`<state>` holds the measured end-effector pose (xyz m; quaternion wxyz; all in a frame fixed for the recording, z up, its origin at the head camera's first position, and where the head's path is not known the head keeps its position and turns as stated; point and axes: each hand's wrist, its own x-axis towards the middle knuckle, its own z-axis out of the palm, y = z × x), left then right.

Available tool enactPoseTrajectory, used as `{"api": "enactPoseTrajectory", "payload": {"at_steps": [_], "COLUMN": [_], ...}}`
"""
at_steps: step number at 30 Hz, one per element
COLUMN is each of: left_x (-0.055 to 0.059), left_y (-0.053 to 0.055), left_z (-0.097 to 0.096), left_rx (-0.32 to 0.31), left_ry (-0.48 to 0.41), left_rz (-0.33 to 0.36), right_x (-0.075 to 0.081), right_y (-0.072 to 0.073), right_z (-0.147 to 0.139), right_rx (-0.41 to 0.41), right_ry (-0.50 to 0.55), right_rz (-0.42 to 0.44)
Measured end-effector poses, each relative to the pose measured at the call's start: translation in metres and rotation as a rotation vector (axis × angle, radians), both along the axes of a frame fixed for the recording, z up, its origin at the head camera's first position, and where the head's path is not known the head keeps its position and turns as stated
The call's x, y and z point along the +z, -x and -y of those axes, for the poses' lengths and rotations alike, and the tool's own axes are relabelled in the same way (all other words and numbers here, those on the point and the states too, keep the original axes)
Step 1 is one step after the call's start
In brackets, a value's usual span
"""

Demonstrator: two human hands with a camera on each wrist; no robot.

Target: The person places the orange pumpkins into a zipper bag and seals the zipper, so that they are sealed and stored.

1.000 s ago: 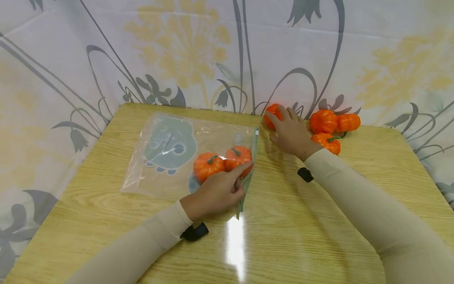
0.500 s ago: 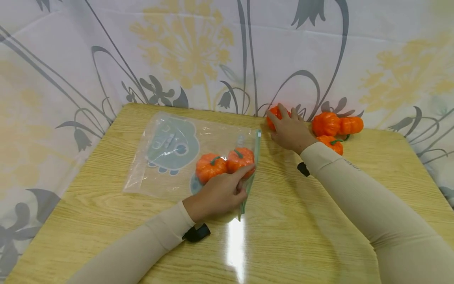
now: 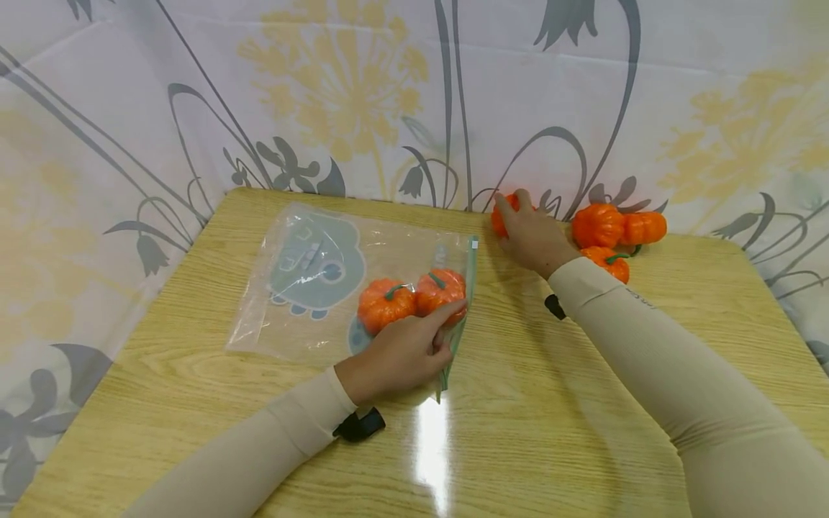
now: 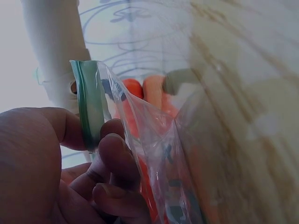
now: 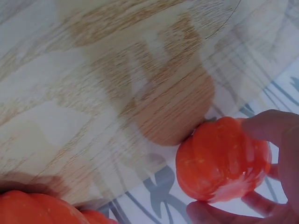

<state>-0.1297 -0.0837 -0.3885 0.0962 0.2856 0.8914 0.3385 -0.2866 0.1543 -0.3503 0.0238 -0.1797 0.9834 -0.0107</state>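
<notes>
A person in cream sleeves [image 3: 648,352] works at a wood-grained surface [image 3: 518,424], the right hand [image 3: 534,241] gripping a glossy orange pumpkin [image 5: 219,161] at the far edge, beside a floral-print cloth [image 3: 388,65]. The right wrist view shows thumb and fingers curved around the ribbed fruit. The left hand [image 3: 404,356] pinches the green zip edge [image 4: 85,102] of a clear plastic bag [image 3: 398,244] between thumb and fingers, its index finger stretched out over the bag in the head view. The bag lies on the left half of the surface, a blue cartoon figure [image 3: 317,262] printed on it. Two pumpkins [image 3: 386,308] with green stems sit side by side inside, near the zip edge. Three more pumpkins [image 3: 597,225] cluster beyond the right wrist, the front one partly hidden by the sleeve.
</notes>
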Motion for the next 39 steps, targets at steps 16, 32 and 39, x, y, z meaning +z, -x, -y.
{"api": "enactPoseTrajectory", "payload": {"at_steps": [16, 32, 39], "left_x": [0.001, -0.001, -0.002], "left_y": [0.001, 0.0, 0.0], "left_z": [-0.002, -0.001, 0.0], "left_rx": [-0.003, -0.005, -0.004], "left_ry": [0.0, -0.003, -0.024], "left_rz": [0.0, -0.007, 0.011], "right_x": [-0.002, -0.005, -0.006], "right_y": [-0.006, -0.027, -0.052], "right_z": [-0.011, -0.018, -0.017], "right_rx": [-0.036, -0.113, -0.171], "right_ry": [0.025, 0.285, 0.467], "right_rz": [-0.081, -0.015, 0.02]}}
